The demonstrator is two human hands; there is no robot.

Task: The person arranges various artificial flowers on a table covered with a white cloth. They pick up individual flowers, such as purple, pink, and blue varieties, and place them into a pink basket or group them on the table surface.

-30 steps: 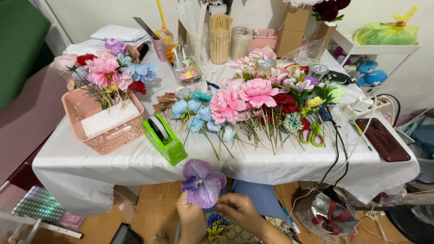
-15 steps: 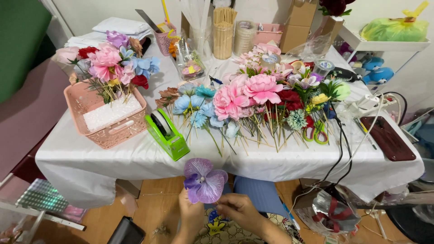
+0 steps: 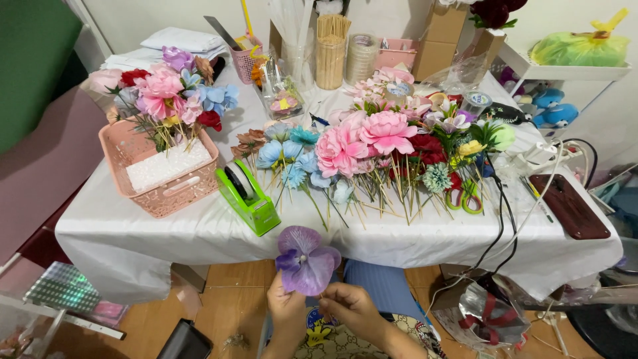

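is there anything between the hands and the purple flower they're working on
Nothing visible. Both hands already touch the purple fabric flower from below: the left hand at its base, the right hand beside it, fingers pinching near the stem. The table edge and green tape dispenser sit beyond it, apart.

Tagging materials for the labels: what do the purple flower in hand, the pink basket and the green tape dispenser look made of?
Purple flower: likely fabric, matte; thin crinkled petals with veining, held by both the left hand and right hand.
Pink basket: moulded plastic, dull; lattice walls.
Green tape dispenser: hard plastic, slightly glossy; smooth bright shell.
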